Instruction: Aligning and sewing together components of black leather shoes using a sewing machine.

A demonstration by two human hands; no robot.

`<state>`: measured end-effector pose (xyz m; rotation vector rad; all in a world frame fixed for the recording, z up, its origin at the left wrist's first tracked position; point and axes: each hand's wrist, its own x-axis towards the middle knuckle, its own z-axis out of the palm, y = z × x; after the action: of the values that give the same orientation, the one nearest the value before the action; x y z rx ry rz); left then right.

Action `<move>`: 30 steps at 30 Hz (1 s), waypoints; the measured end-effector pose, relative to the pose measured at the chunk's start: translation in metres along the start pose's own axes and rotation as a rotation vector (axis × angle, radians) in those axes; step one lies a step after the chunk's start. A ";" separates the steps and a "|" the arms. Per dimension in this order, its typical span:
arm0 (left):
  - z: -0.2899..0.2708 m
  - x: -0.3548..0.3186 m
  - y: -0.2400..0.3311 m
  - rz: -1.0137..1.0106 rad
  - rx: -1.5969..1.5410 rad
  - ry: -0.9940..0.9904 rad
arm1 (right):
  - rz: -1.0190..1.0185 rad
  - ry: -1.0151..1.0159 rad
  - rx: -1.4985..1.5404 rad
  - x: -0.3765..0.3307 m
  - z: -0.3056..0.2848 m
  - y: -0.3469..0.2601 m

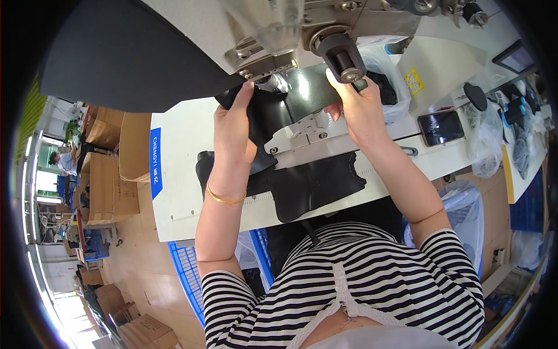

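My left hand [233, 125] holds the left side of a shiny black leather-like piece [305, 93], thumb on top and the other fingers mostly hidden. My right hand [363, 110] pinches the same piece at its right end, thumb above and fingertips below. The piece lies under the presser foot [278, 83] of a sewing machine [372, 23]; its needle is hard to make out. Closer to my body, more black cut pieces [314, 183] lie on the white table [180, 200], partly overlapping near my left wrist.
A dark panel [133, 58] covers the upper left. Right of the machine are a clear plastic bag [398, 87] with black contents and a phone [440, 128]. Blue baskets [187, 273] stand below the table. Cardboard boxes [113, 189] and another person [67, 161] are at the left.
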<state>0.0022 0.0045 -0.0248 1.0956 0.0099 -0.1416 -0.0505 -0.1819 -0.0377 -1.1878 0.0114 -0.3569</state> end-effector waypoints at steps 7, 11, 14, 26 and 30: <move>-0.028 -0.042 -0.003 0.296 0.410 0.018 | 0.008 0.006 -0.067 -0.053 0.009 0.010; -0.059 -0.059 -0.001 0.304 0.519 0.071 | 0.109 -0.163 -0.089 -0.067 0.011 0.043; -0.080 -0.067 0.001 0.270 0.514 0.098 | 0.166 -0.217 -0.040 -0.070 0.021 0.059; -0.174 -0.057 0.004 0.432 1.443 0.430 | -0.415 -0.545 -1.180 -0.084 0.008 0.086; -0.157 -0.073 -0.008 0.835 1.461 0.446 | -0.532 -0.581 -1.174 -0.088 -0.001 0.093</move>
<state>-0.0614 0.1478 -0.0977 2.4554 -0.1757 1.0079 -0.1091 -0.1279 -0.1376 -2.4360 -0.6940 -0.4683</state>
